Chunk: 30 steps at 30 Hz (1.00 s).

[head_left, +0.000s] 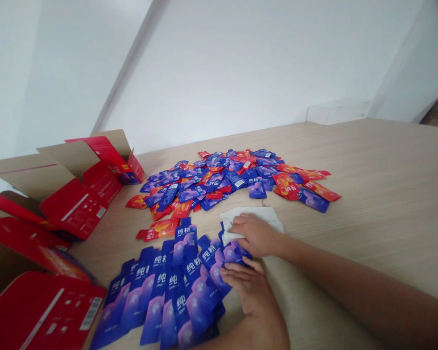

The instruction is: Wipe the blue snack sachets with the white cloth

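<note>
My right hand (257,234) has its fingers bent over a folded white cloth (270,217) and holds it against the upper part of a blue-purple pouch (234,251). Lower down, my left hand (248,284) grips that same pouch by its bottom edge, fingers on its printed face and thumb toward the right hand. The cloth covers the top of the pouch. Just left of both hands, several blue-purple pouches (160,284) lie overlapped in rows, printed side up.
Behind the hands spreads a loose heap of blue and red-orange pouches (219,180). Open red cartons (76,206) stand along the left side, flaps raised, one close to the near-left corner (47,311). A white box (336,113) sits by the wall at the back right of the wooden table (379,194).
</note>
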Available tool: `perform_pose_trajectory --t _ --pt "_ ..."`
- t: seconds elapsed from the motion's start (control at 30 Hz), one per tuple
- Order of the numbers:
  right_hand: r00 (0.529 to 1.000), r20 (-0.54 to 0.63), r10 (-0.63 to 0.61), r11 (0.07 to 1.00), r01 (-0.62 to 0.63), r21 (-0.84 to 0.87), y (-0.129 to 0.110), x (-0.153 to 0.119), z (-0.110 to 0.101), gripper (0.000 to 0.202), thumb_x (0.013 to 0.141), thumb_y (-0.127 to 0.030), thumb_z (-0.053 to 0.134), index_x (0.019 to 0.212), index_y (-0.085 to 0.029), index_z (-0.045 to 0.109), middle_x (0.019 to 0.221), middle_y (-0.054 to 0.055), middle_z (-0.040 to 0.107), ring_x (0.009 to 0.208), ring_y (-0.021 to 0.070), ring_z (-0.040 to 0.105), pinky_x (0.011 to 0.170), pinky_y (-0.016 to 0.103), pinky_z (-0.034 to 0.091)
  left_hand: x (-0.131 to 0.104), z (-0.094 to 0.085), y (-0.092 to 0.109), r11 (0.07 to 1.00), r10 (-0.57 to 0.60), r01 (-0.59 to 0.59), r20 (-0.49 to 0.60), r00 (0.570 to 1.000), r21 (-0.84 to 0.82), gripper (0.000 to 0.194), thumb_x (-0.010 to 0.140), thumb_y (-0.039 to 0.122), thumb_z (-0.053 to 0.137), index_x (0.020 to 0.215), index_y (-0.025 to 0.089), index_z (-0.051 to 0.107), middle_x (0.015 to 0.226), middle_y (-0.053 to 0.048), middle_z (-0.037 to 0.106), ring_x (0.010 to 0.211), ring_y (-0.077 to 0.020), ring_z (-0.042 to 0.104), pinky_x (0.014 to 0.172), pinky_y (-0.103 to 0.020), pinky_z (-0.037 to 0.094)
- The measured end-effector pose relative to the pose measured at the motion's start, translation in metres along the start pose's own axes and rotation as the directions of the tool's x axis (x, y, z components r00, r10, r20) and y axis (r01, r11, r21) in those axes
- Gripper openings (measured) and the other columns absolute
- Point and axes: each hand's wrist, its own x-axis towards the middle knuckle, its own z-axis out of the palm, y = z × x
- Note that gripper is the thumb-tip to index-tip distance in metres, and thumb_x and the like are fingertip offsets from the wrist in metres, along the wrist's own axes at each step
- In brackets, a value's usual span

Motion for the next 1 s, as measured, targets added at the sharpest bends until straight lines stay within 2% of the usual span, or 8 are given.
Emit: perform_pose_trajectory --t 0.13,0.2,0.33,0.4,0.57,0.63,0.83,1.0 --pt "0.989 0.027 -0.144 0.987 0.142 0.077 -0.009 -0.004 0.003 0.022 0.076 -0.023 0.059 0.097 -0.018 0.064 0.093 0.005 0.058 0.088 0.0201 0.049 0.083 0.034 0.035 0.002 -0.002 -0.002 1.0 -0.001 0.001 0.004 1.0 0.029 0.03 0.08 0.005 0.04 0.098 0.001 0.064 0.096 -0.031 0.066 0.088 -0.0363 0.065 0.078 -0.054 0.052" --pt "0.994 0.018 -0.107 0.992 0.106 0.065 -0.007 -0.002 0.004 0.022 0.077 -0.023 0.059 0.098 -0.018 0.064 0.093 0.006 0.058 0.088 0.0204 0.049 0.082 0.034 0.034 0.002 -0.004 -0.004 0.999 0.013 -0.014 0.024 1.0 0.036 0.031 0.079 0.004 0.041 0.1 0.002 0.064 0.097 -0.03 0.066 0.088 -0.0362 0.065 0.078 -0.054 0.052" --pt "0.998 -0.009 0.06 0.998 -0.06 -0.004 0.006 0.002 0.002 0.023 0.081 -0.025 0.055 0.102 -0.018 0.063 0.097 0.008 0.058 0.092 0.0223 0.049 0.082 0.035 0.034 0.002 -0.006 -0.004 0.995 0.053 -0.06 0.085 0.995 0.082 0.036 0.077 0.003 0.043 0.107 0.009 0.061 0.101 -0.027 0.067 0.09 -0.0351 0.065 0.08 -0.058 0.049" --pt "0.997 -0.019 0.074 0.997 -0.075 -0.016 0.009 0.001 0.001 0.025 0.082 -0.025 0.055 0.104 -0.018 0.063 0.098 0.008 0.058 0.093 0.0227 0.049 0.083 0.036 0.034 0.001 -0.005 -0.003 0.99 0.054 -0.066 0.095 0.994 0.125 0.036 0.078 0.004 0.043 0.109 0.009 0.059 0.103 -0.027 0.066 0.092 -0.0347 0.065 0.082 -0.06 0.047" --pt "0.993 0.023 -0.119 0.992 0.118 0.054 0.006 -0.005 -0.002 0.02 0.079 -0.024 0.057 0.096 -0.017 0.063 0.094 0.007 0.058 0.089 0.0205 0.049 0.083 0.034 0.035 0.0 0.0 -0.001 0.972 0.028 -0.043 0.067 0.997 0.23 0.033 0.08 0.009 0.044 0.11 0.01 0.057 0.104 -0.027 0.066 0.092 -0.0348 0.065 0.085 -0.062 0.044" --pt "0.988 0.037 -0.147 0.987 0.144 0.066 0.005 -0.004 -0.002 0.018 0.079 -0.025 0.057 0.095 -0.017 0.063 0.093 0.006 0.058 0.088 0.0204 0.05 0.082 0.034 0.035 0.0 0.001 -0.002 0.97 0.03 -0.045 0.067 0.997 0.24 0.033 0.08 0.01 0.045 0.111 0.01 0.057 0.105 -0.027 0.066 0.093 -0.0348 0.065 0.086 -0.062 0.043" --pt "1.0 0.005 0.031 0.998 -0.031 -0.051 0.006 0.002 -0.002 0.022 0.081 -0.024 0.056 0.101 -0.018 0.063 0.097 0.008 0.058 0.093 0.0238 0.048 0.08 0.036 0.034 0.0 0.003 0.0 0.969 0.012 -0.027 0.063 0.998 0.245 0.036 0.079 0.008 0.043 0.113 0.012 0.056 0.106 -0.025 0.066 0.093 -0.0328 0.065 0.086 -0.059 0.045" --pt "0.987 0.042 -0.152 0.987 0.15 0.051 -0.008 -0.003 -0.001 0.024 0.077 -0.023 0.058 0.1 -0.02 0.063 0.095 0.005 0.058 0.09 0.0211 0.048 0.083 0.035 0.033 0.0 0.007 0.004 0.971 -0.009 -0.005 0.057 0.998 0.24 0.032 0.079 0.01 0.043 0.106 0.003 0.06 0.103 -0.031 0.065 0.094 -0.0367 0.064 0.087 -0.06 0.044"
